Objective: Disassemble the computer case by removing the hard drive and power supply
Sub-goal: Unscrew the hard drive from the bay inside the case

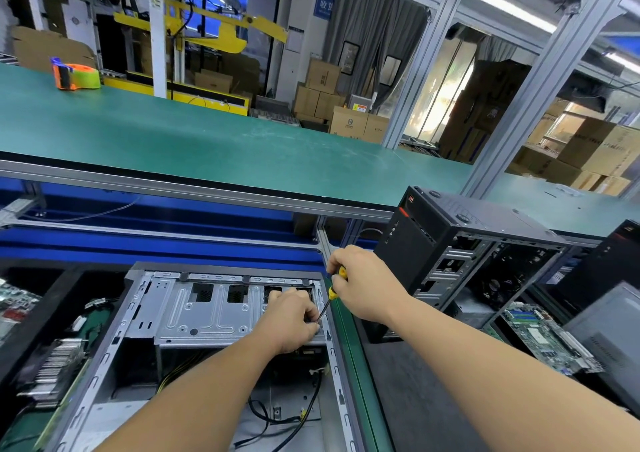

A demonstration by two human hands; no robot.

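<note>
The long green workbench [214,139] fills the far half of the view, w/ an orange and green tape dispenser [74,75] near its left end. In front of it, low down, the open computer case [114,340] lies on its side, its silver drive cage [214,309] at the far end and black and yellow cables [263,413] loose on the bottom. A second case [450,240], black, stands upright on the right, and a bare motherboard [540,333] lies near its base. The left hand [291,316] rests on the cage's right corner, fingers curled around the screwdriver tip. The right hand [363,285] grips the yellow handle of the screwdriver [334,292], whose thin shaft slants down-left to the cage. Hard drive & power supply: cannot tell where.
</note>
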